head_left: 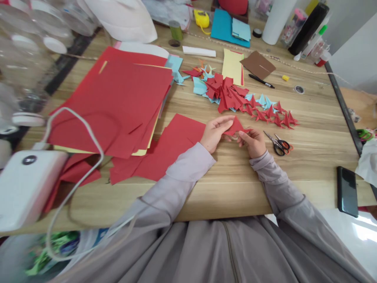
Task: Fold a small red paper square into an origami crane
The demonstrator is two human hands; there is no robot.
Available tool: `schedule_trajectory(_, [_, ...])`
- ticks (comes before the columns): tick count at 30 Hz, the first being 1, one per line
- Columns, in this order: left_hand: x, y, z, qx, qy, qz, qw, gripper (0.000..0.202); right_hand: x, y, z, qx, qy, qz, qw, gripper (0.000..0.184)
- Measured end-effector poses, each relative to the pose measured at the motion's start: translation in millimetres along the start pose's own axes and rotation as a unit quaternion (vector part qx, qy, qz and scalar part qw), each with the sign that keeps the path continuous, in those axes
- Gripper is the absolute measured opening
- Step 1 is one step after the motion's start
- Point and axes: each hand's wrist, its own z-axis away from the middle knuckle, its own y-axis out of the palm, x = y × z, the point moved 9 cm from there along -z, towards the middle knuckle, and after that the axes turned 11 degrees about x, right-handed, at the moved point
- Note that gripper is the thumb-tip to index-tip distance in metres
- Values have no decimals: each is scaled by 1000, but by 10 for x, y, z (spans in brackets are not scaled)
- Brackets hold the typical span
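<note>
Between my two hands is a small folded piece of red paper (235, 126), held above the wooden table. My left hand (217, 131) pinches its left side, thumb on top. At its right edge, the thumb and fingers of my right hand (252, 140) close on the paper. Just beyond lie folded red paper pieces (225, 92) in a pile, with a group of small red paper cranes (269, 114) and light blue ones (263, 100) to their right. Scissors (279, 145) with black and orange handles rest right of my right hand.
Large red sheets (118, 102) are stacked at left, with more red paper (167, 149) beside my left forearm. A white power bank (29, 188) with a looping cable (97, 145) occupies the front left. A phone (347, 191) lies at the right edge, a black pen (261, 81) farther back.
</note>
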Motion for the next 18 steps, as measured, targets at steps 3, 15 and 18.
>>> schedule_trajectory(3, [-12, 14, 6, 3, 9, 4, 1000, 53, -27, -84, -3, -37, 2, -25, 999, 34])
schedule_trajectory(15, [-21, -79, 1, -53, 46, -8, 997, 33, 128, -150, 33, -84, -95, 28, 992, 39])
schedule_trajectory(18, [-31, -66, 6, -53, 54, -25, 997, 31, 293, -142, 120, -103, -159, 162, 968, 28])
